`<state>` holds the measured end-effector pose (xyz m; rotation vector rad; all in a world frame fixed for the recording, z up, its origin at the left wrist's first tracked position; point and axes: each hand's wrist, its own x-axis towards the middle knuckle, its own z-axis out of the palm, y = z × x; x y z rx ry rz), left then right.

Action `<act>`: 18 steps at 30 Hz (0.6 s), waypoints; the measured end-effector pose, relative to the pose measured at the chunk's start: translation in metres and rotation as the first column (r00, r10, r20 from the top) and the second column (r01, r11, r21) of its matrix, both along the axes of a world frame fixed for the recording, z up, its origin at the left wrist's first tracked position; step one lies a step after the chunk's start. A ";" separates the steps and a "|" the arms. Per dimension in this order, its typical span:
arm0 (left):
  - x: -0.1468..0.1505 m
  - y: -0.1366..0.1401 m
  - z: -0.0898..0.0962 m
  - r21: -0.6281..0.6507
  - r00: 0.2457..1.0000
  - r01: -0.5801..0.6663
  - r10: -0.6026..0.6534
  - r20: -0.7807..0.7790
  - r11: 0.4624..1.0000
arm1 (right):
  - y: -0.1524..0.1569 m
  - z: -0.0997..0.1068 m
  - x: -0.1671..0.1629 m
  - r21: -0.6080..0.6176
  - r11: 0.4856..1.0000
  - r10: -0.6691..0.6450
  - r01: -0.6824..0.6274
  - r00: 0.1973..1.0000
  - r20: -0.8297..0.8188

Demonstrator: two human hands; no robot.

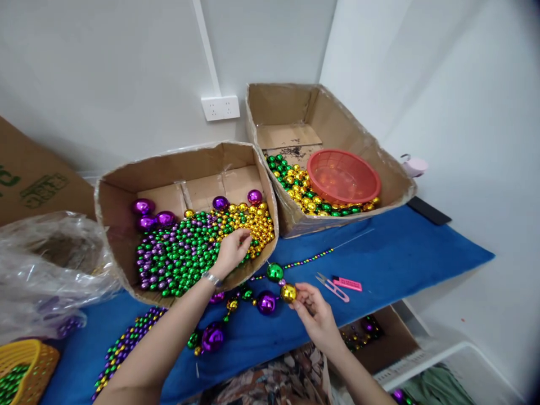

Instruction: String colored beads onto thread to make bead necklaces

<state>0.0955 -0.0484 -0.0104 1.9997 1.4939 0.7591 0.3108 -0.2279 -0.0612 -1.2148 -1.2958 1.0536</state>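
Observation:
My left hand [233, 251] reaches over the front wall of a cardboard box [202, 194] and is among small gold beads [262, 225]. Its fingers are curled together, and what they hold, if anything, is hidden. My right hand [314, 310] pinches a large shiny gold bead [288, 292] between thumb and fingers above the table. That bead is on a string beside a large green bead [275, 272] and a large purple bead [266, 302]. More of the beaded string lies to the left, partly behind my left forearm. Small green and purple beads fill the same box.
A second cardboard box [354, 126] holds gold and green beads and a red plastic basket [345, 177]. Pink thread snips [334, 288] and a pink-and-black item [348, 283] lie on the blue cloth [392, 253]. A yellow basket [42, 371] stands at the left edge.

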 end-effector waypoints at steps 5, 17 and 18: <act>0.015 0.028 -0.018 0.008 0.990 0.024 -0.022 -0.142 1.000 | 0.000 -0.001 0.000 0.005 1.000 -0.006 0.006 1.000 -0.004; 0.006 -0.031 0.016 -0.354 0.772 0.126 0.133 0.622 0.927 | 0.002 0.002 0.005 -0.039 0.999 -0.017 0.022 0.994 0.112; 0.005 -0.037 0.018 -0.426 0.660 0.188 0.207 0.722 0.885 | 0.003 0.003 0.005 -0.040 0.999 -0.011 0.016 0.992 0.124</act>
